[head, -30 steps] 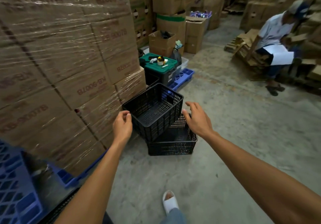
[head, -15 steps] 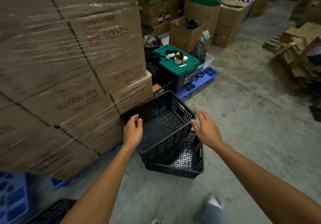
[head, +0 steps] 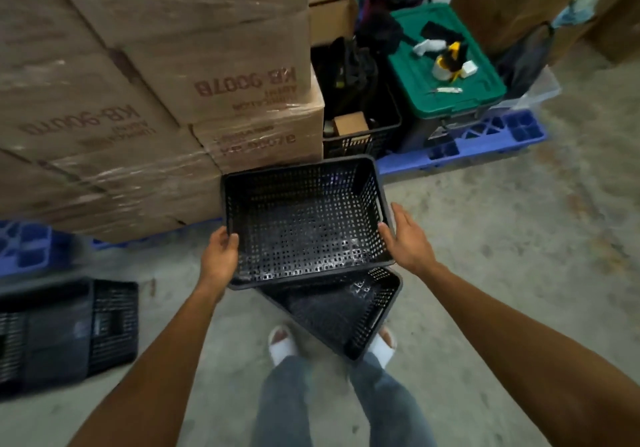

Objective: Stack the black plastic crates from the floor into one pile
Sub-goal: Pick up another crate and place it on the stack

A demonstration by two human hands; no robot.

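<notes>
An empty black perforated crate (head: pixel 304 218) is held level in front of me. My left hand (head: pixel 220 256) grips its near left rim, and my right hand (head: pixel 405 242) presses against its right side with the fingers on the rim. Below it a second black crate (head: pixel 346 311) lies on the concrete floor, turned at an angle, its far end hidden under the held crate. At the left edge, blurred, stands a black crate pile (head: pixel 65 332) on the floor.
Shrink-wrapped cardboard boxes (head: pixel 145 93) on a blue pallet (head: pixel 27 245) rise close on the left. Behind the crate are a filled black crate (head: pixel 360 127), a green-lidded bin (head: pixel 443 65) and a blue pallet (head: pixel 485 138). My feet in white sandals (head: pixel 282 342) stand by the lower crate.
I have stepped up to the crates and now look straight down. Both hands have closed in on the upper crate's sides, and it now sits level instead of tilted.
</notes>
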